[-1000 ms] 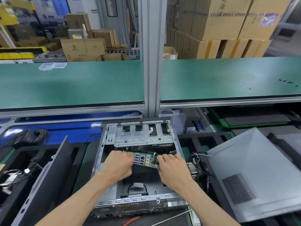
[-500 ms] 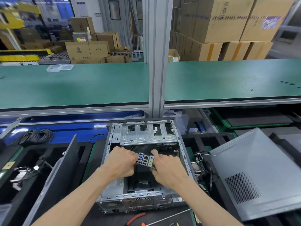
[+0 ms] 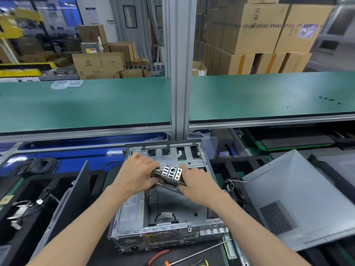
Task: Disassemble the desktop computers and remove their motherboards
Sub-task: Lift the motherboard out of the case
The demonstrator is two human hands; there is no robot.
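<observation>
Head view:
Motherboard [image 3: 171,174]: tilted up above the open computer case [image 3: 165,230], port block facing us.
Left hand [image 3: 137,174]: fingers curled round its left edge.
Right hand [image 3: 197,184]: gripping its right edge.
Side panel [image 3: 294,198]: right of the case.

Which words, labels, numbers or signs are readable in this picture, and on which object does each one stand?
No text can be read with certainty.
White label inside the computer case: printed lines and barcode, too small.
Yellow and red sticker on a grey box: blurred.
Round logo on a cardboard box: illegible.
Dark print along the large cartons: blurred.
Purple label on a carton: blurred.
</observation>
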